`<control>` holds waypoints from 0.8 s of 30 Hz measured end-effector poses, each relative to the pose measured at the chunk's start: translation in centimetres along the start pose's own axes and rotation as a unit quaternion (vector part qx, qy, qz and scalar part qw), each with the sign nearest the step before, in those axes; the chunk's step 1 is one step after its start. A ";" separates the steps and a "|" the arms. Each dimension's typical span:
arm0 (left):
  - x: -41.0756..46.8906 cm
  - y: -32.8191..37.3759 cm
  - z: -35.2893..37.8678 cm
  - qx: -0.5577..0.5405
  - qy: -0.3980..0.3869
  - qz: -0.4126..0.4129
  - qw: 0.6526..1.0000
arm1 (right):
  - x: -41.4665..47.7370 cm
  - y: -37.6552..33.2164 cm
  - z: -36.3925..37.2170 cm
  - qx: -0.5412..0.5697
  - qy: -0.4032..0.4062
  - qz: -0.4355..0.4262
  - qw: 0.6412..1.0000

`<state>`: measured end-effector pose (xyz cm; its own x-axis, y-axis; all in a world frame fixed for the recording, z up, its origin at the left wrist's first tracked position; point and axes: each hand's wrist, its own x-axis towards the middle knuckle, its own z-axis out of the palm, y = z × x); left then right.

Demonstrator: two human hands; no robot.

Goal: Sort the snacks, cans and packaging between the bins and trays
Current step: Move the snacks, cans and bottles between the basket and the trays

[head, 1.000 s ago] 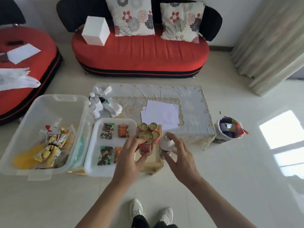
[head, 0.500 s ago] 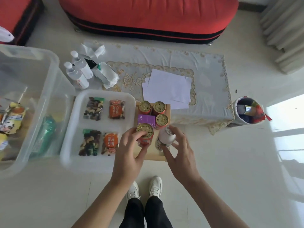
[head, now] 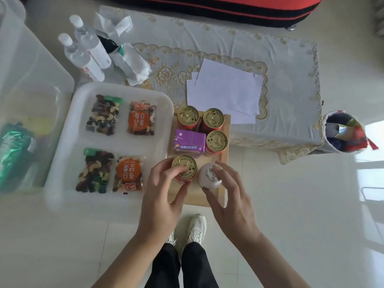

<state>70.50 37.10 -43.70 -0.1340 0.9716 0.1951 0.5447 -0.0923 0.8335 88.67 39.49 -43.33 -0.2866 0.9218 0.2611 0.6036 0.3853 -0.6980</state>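
The left hand (head: 164,196) is curled round the gold-lidded red metal can (head: 184,166) and the right hand (head: 230,204) round the small white plastic bottle (head: 209,176) just beside it, both upright at the pale wooden tray's (head: 225,192) near end, so each probably lifts straight up.

I'm looking down into a home living room. A red sofa (head: 228,5) with black trim runs along the far edge. In front of it sits a low counter (head: 291,90) under a pale cloth edged in gold lace (very domestic). The floor (head: 301,204) is glossy pale tile with sunlight falling across it, and a clear plastic storage bin (head: 41,65) sits at the left.
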 end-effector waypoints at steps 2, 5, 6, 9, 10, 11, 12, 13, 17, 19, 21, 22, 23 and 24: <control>-0.1 0.0 0.4 -0.002 0.003 0.000 1.000 | -0.1 0.4 0.2 -0.005 0.007 -0.007 1.000; -0.5 -0.5 0.9 -0.001 0.007 -0.007 1.000 | -0.1 0.7 0.2 -0.007 0.016 -0.013 1.000; -0.7 -0.8 1.0 0.001 0.009 -0.011 1.000 | -0.1 0.9 0.2 -0.007 0.016 -0.014 1.000; -1.3 -1.6 1.2 0.004 0.019 -0.021 1.000 | -0.2 1.2 0.3 -0.010 0.006 -0.018 1.000; -1.4 -1.8 1.3 0.003 0.020 -0.024 0.999 | -0.2 1.2 0.4 -0.011 0.001 -0.022 1.000; -1.4 -1.8 1.4 0.003 0.022 -0.028 0.999 | -0.3 1.3 0.5 -0.012 -0.003 -0.026 1.000; -1.4 -1.8 1.5 0.006 0.023 -0.032 0.999 | -0.3 1.4 0.5 -0.012 -0.006 -0.029 0.999; -1.3 -1.7 1.6 0.010 0.024 -0.035 0.999 | -0.2 1.4 0.5 -0.013 -0.008 -0.031 0.999; -0.2 -1.2 2.1 0.010 0.028 -0.023 0.999 | -0.2 1.6 0.6 -0.007 -0.008 -0.037 0.999; 0.4 -1.0 2.2 0.018 0.030 -0.017 0.999 | -0.1 1.6 0.6 -0.003 -0.007 -0.041 0.999; 0.5 -0.8 2.4 0.021 0.031 -0.021 0.999 | 0.0 1.6 0.5 0.000 -0.003 -0.042 0.999; 0.5 -0.9 2.4 0.021 0.030 -0.021 0.999 | 0.0 1.6 0.5 -0.003 -0.001 -0.042 0.999; 0.3 -1.0 2.4 0.019 0.029 -0.021 0.999 | 0.0 1.6 0.5 -0.002 -0.001 -0.042 0.999; 0.3 -1.0 2.4 0.019 0.028 -0.020 0.999 | 0.0 1.6 0.5 -0.002 0.001 -0.043 0.999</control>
<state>71.89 37.98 -45.73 -0.2023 0.9603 0.1919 0.5687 -0.0444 0.8213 89.21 40.05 -44.78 -0.3363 0.8851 0.3218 0.5798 0.4639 -0.6698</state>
